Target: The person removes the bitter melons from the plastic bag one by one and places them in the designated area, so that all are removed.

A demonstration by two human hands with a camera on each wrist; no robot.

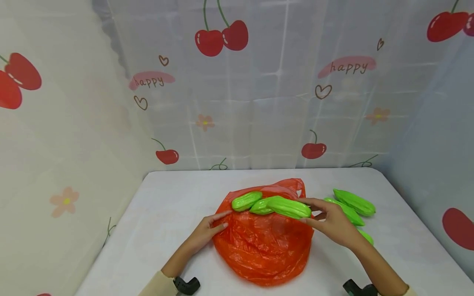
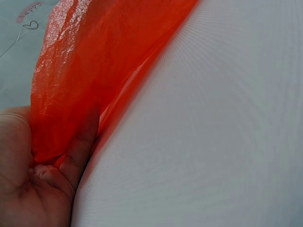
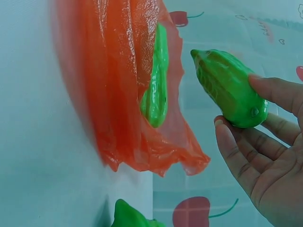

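Note:
A red plastic bag (image 1: 264, 250) lies on the white table, its mouth gaping toward the far side. My left hand (image 1: 208, 231) grips the bag's left side, thumb and fingers on either side of the plastic in the left wrist view. My right hand (image 1: 331, 220) pinches one end of a green ridged gourd (image 3: 227, 87) between thumb and fingers, holding it over the bag's mouth. The gourd's pointed end faces left. Two more green gourds (image 1: 246, 201) show at the bag's mouth; in the right wrist view one gourd (image 3: 156, 85) lies inside the plastic.
Several loose green gourds (image 1: 354, 202) lie on the table right of the bag, the nearest partly hidden by my right forearm. The white table (image 1: 177, 193) runs back to a sheet wall (image 1: 255, 115) printed with cherries. Sheets also hang at both sides.

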